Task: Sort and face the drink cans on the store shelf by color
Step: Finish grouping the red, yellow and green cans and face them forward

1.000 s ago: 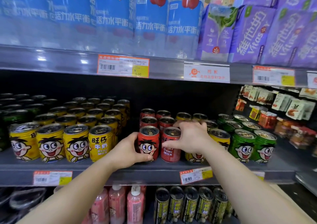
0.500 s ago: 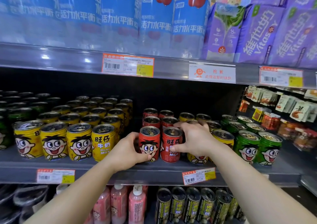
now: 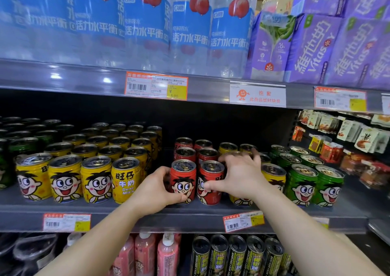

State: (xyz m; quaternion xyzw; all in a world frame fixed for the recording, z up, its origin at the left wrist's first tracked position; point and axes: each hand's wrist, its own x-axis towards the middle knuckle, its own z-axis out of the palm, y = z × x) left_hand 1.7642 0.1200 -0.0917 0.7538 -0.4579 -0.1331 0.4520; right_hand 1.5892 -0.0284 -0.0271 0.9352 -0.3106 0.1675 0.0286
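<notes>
- The step in hand looked like facing the two front red cans: the left hand point(image 3: 154, 189) was wrapped around the left red can point(image 3: 183, 180), whose cartoon face already pointed outward.
- The right hand point(image 3: 240, 176) gripped the right red can point(image 3: 211, 182), thumb across its front and fingers curled over its far side; this can showed only part of its face, so it seemed partway turned.
- Both cans stood upright, touching each other, at the front edge of the middle shelf point(image 3: 190, 212), with more red cans in rows just behind them.
- Next move, as I judged it: twist the right can until its face squared up with its neighbour, keeping it seated on the shelf.
- A yellow can point(image 3: 273, 175) stood just beside the right hand, between the reds and the green cans point(image 3: 316, 184); it probably belonged with the yellow block point(image 3: 84, 170) at left.
- Whether the right fingers also touched a can behind was hard to tell.
- Surroundings: grey metal shelving with price tags point(image 3: 156, 85), water bottles point(image 3: 147, 22) and purple cartons point(image 3: 316, 43) above, pink bottles point(image 3: 145, 254) and dark cans point(image 3: 236, 254) below, snack packets point(image 3: 348, 136) at right.
</notes>
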